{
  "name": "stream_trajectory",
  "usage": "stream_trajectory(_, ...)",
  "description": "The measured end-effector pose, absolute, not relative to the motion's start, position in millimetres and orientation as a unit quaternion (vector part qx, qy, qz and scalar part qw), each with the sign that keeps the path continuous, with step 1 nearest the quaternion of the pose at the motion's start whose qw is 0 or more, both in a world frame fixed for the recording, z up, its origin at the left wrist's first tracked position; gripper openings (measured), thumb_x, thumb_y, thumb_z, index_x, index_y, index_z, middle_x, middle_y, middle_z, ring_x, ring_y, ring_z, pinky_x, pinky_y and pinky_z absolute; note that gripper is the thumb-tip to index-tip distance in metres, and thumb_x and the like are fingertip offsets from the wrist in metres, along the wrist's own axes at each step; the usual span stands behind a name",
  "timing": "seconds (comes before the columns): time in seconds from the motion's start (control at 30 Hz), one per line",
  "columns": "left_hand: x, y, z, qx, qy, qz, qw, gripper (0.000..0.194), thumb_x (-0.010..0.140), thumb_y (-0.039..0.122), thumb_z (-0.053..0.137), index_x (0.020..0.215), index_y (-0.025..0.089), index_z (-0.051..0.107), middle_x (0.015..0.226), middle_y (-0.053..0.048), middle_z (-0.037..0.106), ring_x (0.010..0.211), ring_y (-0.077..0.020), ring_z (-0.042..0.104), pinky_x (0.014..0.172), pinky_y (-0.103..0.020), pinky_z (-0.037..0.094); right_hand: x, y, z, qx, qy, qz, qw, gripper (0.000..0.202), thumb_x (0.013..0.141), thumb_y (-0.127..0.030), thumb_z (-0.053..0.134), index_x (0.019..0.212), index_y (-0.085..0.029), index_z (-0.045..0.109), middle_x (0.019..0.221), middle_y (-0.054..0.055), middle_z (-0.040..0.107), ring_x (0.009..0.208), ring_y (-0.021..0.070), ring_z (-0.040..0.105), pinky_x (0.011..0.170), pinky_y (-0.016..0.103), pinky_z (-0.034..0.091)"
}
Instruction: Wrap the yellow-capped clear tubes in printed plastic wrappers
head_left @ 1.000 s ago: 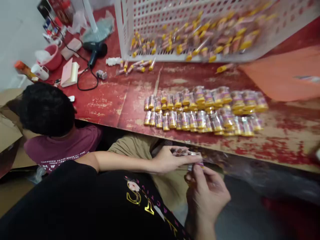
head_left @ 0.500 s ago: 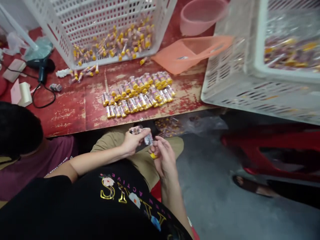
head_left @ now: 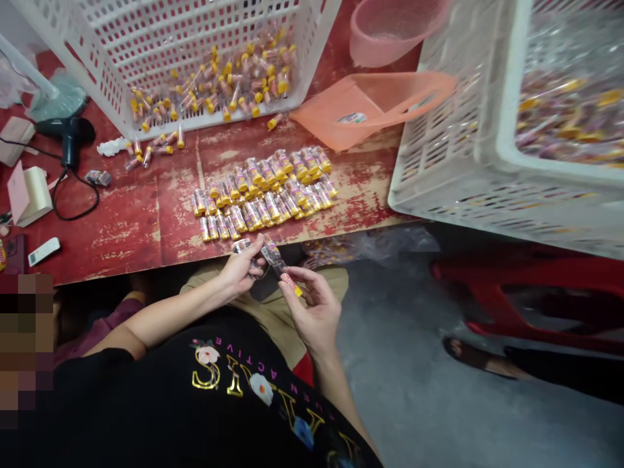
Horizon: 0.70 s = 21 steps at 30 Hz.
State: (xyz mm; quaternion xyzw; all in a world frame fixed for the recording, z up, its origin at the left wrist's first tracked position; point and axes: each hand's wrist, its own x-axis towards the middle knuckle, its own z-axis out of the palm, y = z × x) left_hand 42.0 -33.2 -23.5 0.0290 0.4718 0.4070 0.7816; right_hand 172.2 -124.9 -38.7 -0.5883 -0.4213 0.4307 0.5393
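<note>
My left hand (head_left: 238, 268) is closed around printed clear plastic sleeves (head_left: 273, 253), which stick out past the thumb and fingertips. Between the thumb and fingers of my right hand (head_left: 316, 309) is a small pinkish tube with a yellow cap (head_left: 291, 284). Its uncapped end meets the mouth of one sleeve; whether it is inside, I cannot tell. Both hands are over my lap, just below the table's front edge. Nearby on the table stand rows of sleeved yellow-capped tubes (head_left: 263, 208).
On the red, worn table (head_left: 121, 227), a white basket (head_left: 195, 123) holds many loose tubes. An orange scoop (head_left: 336, 130) and pink basket (head_left: 373, 49) are behind. Another white crate (head_left: 439, 201) is at right. A hair dryer (head_left: 71, 140) lies left; a person sits below it.
My hands have drawn apart slightly, and a sleeve now stretches from the left hand to the tube in the right. The view has shifted a little, showing more of the table's left side.
</note>
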Motion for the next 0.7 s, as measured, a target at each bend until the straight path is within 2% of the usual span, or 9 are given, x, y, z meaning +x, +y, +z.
stream_trajectory(0.17, 44.1, -29.5, -20.9, 0.046, 0.475, 0.382, 0.791, 0.050, 0.056, 0.042, 0.093, 0.072, 0.012, 0.056, 0.068, 0.003, 0.055, 0.047, 0.0008, 0.039, 0.037, -0.012, 0.012, 176.0, -114.8, -35.6, -0.612, -0.497, 0.333, 0.517, 0.026, 0.086, -0.026, 0.071, 0.111, -0.020, 0.070, 0.107, 0.009, 0.072, 0.096, 0.0193, 0.070, 0.087, 0.036, 0.059)
stream_trajectory(0.33, 45.5, -46.7, -15.8, 0.125, 0.519, 0.392, 0.749, 0.051, 0.058, 0.053, 0.087, 0.076, 0.012, 0.063, 0.067, 0.001, 0.059, 0.047, -0.0020, 0.043, 0.038, -0.015, 0.016, 174.9, -114.9, -21.0, -0.606, -0.562, 0.231, 0.513, 0.027, 0.080, -0.023, 0.077, 0.107, -0.019, 0.075, 0.101, 0.009, 0.074, 0.093, 0.0216, 0.071, 0.089, 0.040, 0.058)
stream_trajectory(0.43, 43.7, -51.6, -13.3, 0.162, 0.525, 0.391, 0.738, 0.053, 0.054, 0.052, 0.089, 0.082, 0.013, 0.067, 0.070, 0.001, 0.062, 0.050, -0.0033, 0.046, 0.040, -0.016, 0.025, 178.8, -115.0, -11.5, -0.596, -0.550, 0.303, 0.500, 0.030, 0.081, -0.026, 0.078, 0.110, -0.019, 0.076, 0.103, 0.010, 0.075, 0.094, 0.0225, 0.071, 0.092, 0.042, 0.057)
stream_trajectory(0.57, 45.3, -54.5, -11.4, 0.120, 0.538, 0.413, 0.726, 0.057, 0.048, 0.055, 0.090, 0.079, 0.014, 0.067, 0.066, 0.002, 0.058, 0.049, -0.0029, 0.041, 0.040, -0.017, 0.021, 193.7, -112.8, -8.9, -0.531, -0.547, 0.469, 0.447, 0.042, 0.083, -0.027, 0.075, 0.125, -0.025, 0.070, 0.126, 0.011, 0.069, 0.117, 0.0258, 0.066, 0.104, 0.047, 0.051)
stream_trajectory(0.63, 49.2, -57.1, -11.9, 0.122, 0.531, 0.416, 0.728, 0.057, 0.048, 0.058, 0.089, 0.075, 0.014, 0.064, 0.064, 0.004, 0.055, 0.048, -0.0028, 0.039, 0.040, -0.018, 0.020, 200.4, -110.6, -12.5, -0.517, -0.561, 0.469, 0.446, 0.045, 0.081, -0.025, 0.077, 0.125, -0.026, 0.070, 0.128, 0.010, 0.068, 0.119, 0.0269, 0.065, 0.105, 0.049, 0.051)
stream_trajectory(0.7, 53.2, -59.7, -12.6, 0.144, 0.522, 0.411, 0.734, 0.057, 0.049, 0.060, 0.087, 0.072, 0.015, 0.061, 0.062, 0.005, 0.052, 0.048, -0.0031, 0.038, 0.040, -0.018, 0.021, 203.7, -107.7, -17.3, -0.528, -0.567, 0.419, 0.474, 0.045, 0.076, -0.023, 0.081, 0.121, -0.026, 0.072, 0.122, 0.010, 0.071, 0.112, 0.0278, 0.068, 0.098, 0.049, 0.056)
